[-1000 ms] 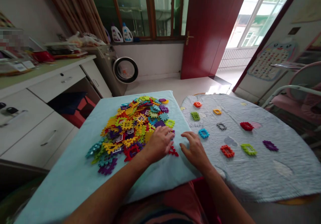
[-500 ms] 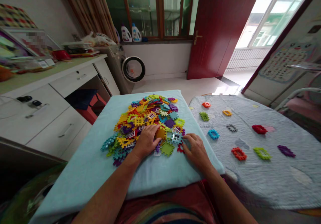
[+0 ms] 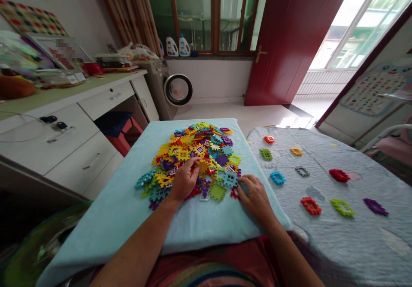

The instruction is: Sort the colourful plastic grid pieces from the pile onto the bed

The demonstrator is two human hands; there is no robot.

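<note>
A mound of colourful interlocking plastic building pieces (image 3: 183,155) lies on the light blue cloth. My left hand (image 3: 184,181) is over its near side, thumb and forefinger closed on a flat orange-yellow notched piece (image 3: 203,166). My right hand (image 3: 255,196) rests at the mound's right edge, fingers apart and slightly bent, with nothing visible in it. Beside its fingertips are a light blue window piece (image 3: 230,179) and a partly covered red piece (image 3: 234,192). A flat green piece (image 3: 218,191) and a purple piece (image 3: 204,186) lie between my hands.
On the right, a grey-blue covered table (image 3: 322,240) bears several spaced-out pieces, including a blue frame (image 3: 277,177), a red one (image 3: 310,206) and a purple one (image 3: 376,206). A white desk (image 3: 74,141) stands left, a washing machine (image 3: 157,87) behind it.
The view has shifted a little to the left. My left hand has turned slightly, and the orange-yellow piece in it now lies flatter. My right hand stays at the mound's right edge.
</note>
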